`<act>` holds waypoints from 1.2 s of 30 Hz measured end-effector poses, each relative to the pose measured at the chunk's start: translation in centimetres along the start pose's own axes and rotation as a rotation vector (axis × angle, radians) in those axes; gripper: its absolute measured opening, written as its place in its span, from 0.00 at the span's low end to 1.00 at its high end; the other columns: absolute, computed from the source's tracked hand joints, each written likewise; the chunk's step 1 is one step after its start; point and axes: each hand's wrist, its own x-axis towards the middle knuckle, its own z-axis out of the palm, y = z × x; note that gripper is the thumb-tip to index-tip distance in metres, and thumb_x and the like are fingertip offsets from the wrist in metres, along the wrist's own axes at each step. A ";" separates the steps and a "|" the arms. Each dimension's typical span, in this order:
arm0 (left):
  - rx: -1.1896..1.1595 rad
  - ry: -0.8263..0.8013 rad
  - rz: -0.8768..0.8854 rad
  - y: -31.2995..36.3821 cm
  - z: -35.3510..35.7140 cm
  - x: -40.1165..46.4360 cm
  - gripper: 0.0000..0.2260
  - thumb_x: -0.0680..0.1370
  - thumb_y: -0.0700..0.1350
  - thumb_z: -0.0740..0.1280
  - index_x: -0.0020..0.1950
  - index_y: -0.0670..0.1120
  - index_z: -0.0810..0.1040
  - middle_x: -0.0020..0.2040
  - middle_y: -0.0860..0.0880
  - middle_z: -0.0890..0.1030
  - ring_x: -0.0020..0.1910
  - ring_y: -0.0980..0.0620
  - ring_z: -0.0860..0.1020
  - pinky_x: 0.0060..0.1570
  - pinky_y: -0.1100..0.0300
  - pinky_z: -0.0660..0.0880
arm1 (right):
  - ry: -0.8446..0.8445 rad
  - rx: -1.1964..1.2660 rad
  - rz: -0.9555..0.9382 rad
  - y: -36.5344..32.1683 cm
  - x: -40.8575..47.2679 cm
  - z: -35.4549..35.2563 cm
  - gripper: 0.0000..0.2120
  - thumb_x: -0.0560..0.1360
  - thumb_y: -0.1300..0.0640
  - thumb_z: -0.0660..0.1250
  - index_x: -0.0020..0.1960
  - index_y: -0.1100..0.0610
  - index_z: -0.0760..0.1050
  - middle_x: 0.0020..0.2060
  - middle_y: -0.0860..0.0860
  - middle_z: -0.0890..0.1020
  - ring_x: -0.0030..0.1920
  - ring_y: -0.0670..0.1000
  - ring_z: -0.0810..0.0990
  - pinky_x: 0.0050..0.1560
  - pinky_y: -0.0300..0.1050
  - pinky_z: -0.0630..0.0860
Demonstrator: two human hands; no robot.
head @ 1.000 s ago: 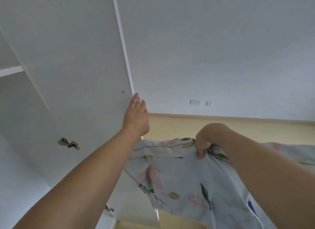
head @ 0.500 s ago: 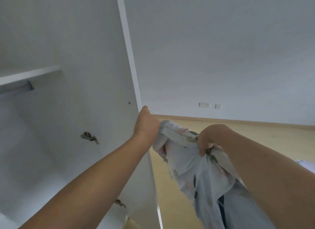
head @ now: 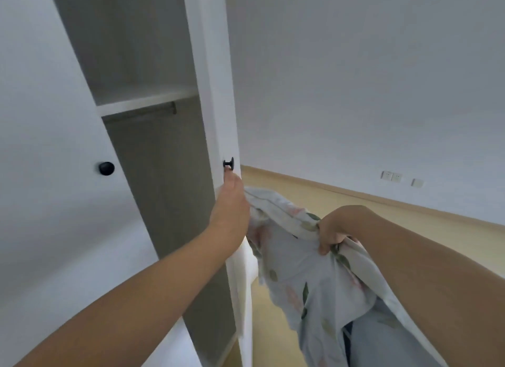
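Note:
My left hand (head: 232,202) holds the free edge of the white wardrobe door (head: 216,93), just below its black knob (head: 228,164); the fingers reach past the edge and are hidden. That door stands nearly edge-on to me, leaving a narrow gap into the wardrobe. My right hand (head: 332,231) grips a bunched pale floral cloth (head: 289,268), which hangs down from my fist and touches my left hand's wrist side.
The neighbouring wardrobe door (head: 54,120) on the left is closed and carries a black knob (head: 106,168). Inside the gap are a white shelf (head: 144,101) and a hanging rail (head: 142,112). Light wooden floor (head: 341,202) and a white wall with sockets (head: 391,176) lie right.
The door has swung from wide open to almost closed with my left hand on its edge. The cloth has gone from spread out to bunched under my right hand.

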 end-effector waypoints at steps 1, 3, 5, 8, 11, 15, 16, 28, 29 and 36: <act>0.049 -0.006 -0.009 -1.9 1.4 -1.1 0.20 0.79 0.50 0.58 0.65 0.41 0.75 0.63 0.36 0.73 0.66 0.34 0.63 0.71 0.32 0.46 | 0.003 0.003 0.002 -1.2 0.0 0.0 0.23 0.79 0.53 0.62 0.71 0.60 0.64 0.67 0.58 0.72 0.65 0.57 0.72 0.58 0.45 0.70; 0.089 0.005 -0.088 -5.3 4.4 -2.4 0.22 0.78 0.50 0.57 0.68 0.41 0.71 0.68 0.37 0.68 0.70 0.35 0.58 0.73 0.36 0.42 | 0.000 0.005 -0.011 -3.6 0.4 0.1 0.23 0.78 0.52 0.63 0.70 0.59 0.64 0.66 0.57 0.73 0.64 0.57 0.73 0.58 0.46 0.70; 0.066 0.023 -0.109 -7.7 6.8 -3.6 0.28 0.79 0.51 0.55 0.77 0.42 0.58 0.78 0.38 0.54 0.77 0.37 0.46 0.71 0.37 0.33 | -0.010 -0.016 -0.030 -5.8 0.9 -0.1 0.24 0.77 0.52 0.65 0.70 0.61 0.66 0.65 0.57 0.75 0.63 0.57 0.74 0.61 0.47 0.70; 0.023 -0.006 -0.077 -9.8 9.7 -2.9 0.33 0.78 0.55 0.54 0.80 0.45 0.48 0.80 0.42 0.42 0.77 0.41 0.37 0.67 0.39 0.26 | -0.032 -0.018 -0.058 -8.4 2.0 -0.5 0.23 0.76 0.51 0.66 0.68 0.60 0.69 0.62 0.56 0.76 0.61 0.57 0.76 0.60 0.48 0.72; -0.003 -0.038 -0.090 -10.2 11.2 -2.1 0.33 0.78 0.56 0.52 0.80 0.48 0.47 0.80 0.45 0.41 0.77 0.42 0.36 0.65 0.39 0.24 | -0.050 0.004 -0.064 -10.1 2.9 -0.9 0.22 0.76 0.51 0.66 0.67 0.59 0.70 0.61 0.56 0.77 0.59 0.58 0.77 0.54 0.47 0.74; 0.005 -0.084 -0.093 -11.6 14.0 -1.2 0.32 0.79 0.57 0.50 0.80 0.50 0.45 0.80 0.47 0.39 0.77 0.42 0.36 0.72 0.38 0.31 | -0.073 0.009 -0.078 -11.5 4.7 -1.6 0.23 0.77 0.53 0.66 0.69 0.60 0.68 0.63 0.57 0.76 0.61 0.58 0.76 0.57 0.48 0.74; 0.000 -0.088 -0.094 -12.0 14.7 -1.0 0.32 0.79 0.58 0.50 0.80 0.51 0.44 0.80 0.47 0.39 0.77 0.43 0.35 0.72 0.38 0.32 | -0.070 0.007 -0.082 -11.7 5.1 -1.8 0.22 0.77 0.53 0.66 0.68 0.60 0.69 0.63 0.57 0.76 0.61 0.58 0.76 0.56 0.48 0.74; -0.076 -0.149 -0.151 -10.6 16.0 0.7 0.42 0.73 0.70 0.49 0.79 0.51 0.35 0.77 0.45 0.31 0.74 0.40 0.27 0.64 0.34 0.22 | -0.054 -0.111 -0.116 -11.2 8.9 -2.7 0.21 0.76 0.54 0.67 0.66 0.60 0.71 0.60 0.55 0.78 0.56 0.55 0.78 0.49 0.44 0.74; -0.145 -0.171 -0.174 -10.1 15.6 0.9 0.43 0.73 0.71 0.49 0.79 0.51 0.36 0.77 0.45 0.31 0.74 0.40 0.27 0.64 0.34 0.23 | -0.045 -0.123 -0.122 -10.8 8.9 -2.6 0.21 0.76 0.55 0.66 0.66 0.61 0.71 0.61 0.56 0.78 0.57 0.55 0.78 0.53 0.44 0.75; -0.723 -0.201 0.190 -3.0 13.1 3.8 0.48 0.70 0.65 0.66 0.78 0.56 0.37 0.80 0.47 0.38 0.77 0.45 0.33 0.70 0.38 0.31 | 0.023 -0.275 -0.172 -8.1 9.1 -1.4 0.18 0.77 0.56 0.63 0.65 0.63 0.72 0.61 0.57 0.78 0.55 0.54 0.78 0.60 0.44 0.72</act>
